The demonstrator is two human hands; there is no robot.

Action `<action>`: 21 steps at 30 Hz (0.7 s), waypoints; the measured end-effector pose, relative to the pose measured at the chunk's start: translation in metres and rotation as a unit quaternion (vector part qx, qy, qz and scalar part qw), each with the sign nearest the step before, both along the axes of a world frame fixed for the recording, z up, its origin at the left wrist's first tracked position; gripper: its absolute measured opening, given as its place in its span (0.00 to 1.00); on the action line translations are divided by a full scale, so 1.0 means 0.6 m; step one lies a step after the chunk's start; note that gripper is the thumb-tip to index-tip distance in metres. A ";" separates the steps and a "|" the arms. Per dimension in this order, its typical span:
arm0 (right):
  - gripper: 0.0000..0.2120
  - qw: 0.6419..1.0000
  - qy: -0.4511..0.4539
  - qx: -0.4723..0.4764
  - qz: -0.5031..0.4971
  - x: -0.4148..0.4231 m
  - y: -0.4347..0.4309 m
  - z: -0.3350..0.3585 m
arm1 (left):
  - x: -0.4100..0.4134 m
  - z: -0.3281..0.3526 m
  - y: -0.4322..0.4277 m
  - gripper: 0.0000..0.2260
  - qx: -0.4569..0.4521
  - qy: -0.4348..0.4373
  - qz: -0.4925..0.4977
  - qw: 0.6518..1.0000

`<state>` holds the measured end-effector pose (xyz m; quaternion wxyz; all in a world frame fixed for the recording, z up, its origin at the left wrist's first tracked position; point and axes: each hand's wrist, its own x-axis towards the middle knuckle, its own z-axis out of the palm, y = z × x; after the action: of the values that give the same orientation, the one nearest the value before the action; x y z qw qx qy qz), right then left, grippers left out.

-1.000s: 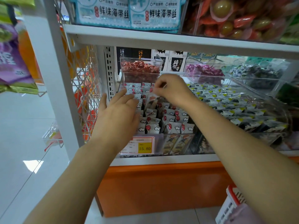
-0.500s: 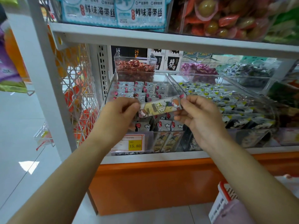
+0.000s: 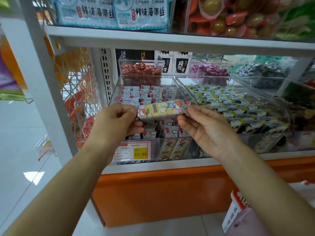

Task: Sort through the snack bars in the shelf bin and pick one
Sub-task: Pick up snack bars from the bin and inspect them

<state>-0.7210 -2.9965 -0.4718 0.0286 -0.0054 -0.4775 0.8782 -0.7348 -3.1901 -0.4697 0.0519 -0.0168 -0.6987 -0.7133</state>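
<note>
The left hand [image 3: 115, 120] and the right hand [image 3: 206, 128] are each pinching one end of the yellow cartoon-printed foil-wrapped snack bar [image 3: 162, 109] in their fingers [image 3: 196, 110], and holding it level, print upward, is probably making the checking easier.

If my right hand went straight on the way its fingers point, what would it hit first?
The right hand would likely meet the left hand first, past the bar both pinch; depth unclear.

Upper shelf [image 3: 170, 43] overhangs the open-topped bin [image 3: 114, 92]

Yellow price tag [image 3: 133, 151], red candies [image 3: 140, 70], purple candies [image 3: 208, 72], seaweed packets [image 3: 110, 12], basket [image 3: 236, 212]
</note>
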 end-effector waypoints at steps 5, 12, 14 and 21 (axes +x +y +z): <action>0.04 1.000 0.014 0.010 -0.019 0.001 0.001 -0.001 | 0.003 0.006 -0.004 0.06 0.108 -0.041 -0.030 0.993; 0.05 0.994 0.028 0.075 -0.075 -0.001 0.000 -0.009 | 0.006 0.012 -0.007 0.07 0.205 -0.080 -0.082 0.972; 0.04 0.988 0.050 0.116 -0.087 -0.001 -0.001 -0.010 | 0.007 0.011 -0.007 0.08 0.174 -0.057 -0.080 0.980; 0.08 0.958 0.124 0.239 -0.094 0.008 -0.010 -0.011 | 0.012 0.004 0.002 0.05 0.034 0.004 -0.068 0.997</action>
<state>-0.7163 -3.0023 -0.4785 0.1704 0.0659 -0.6635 0.7255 -0.7276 -3.1887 -0.4675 0.0067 -0.0651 -0.6714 -0.7382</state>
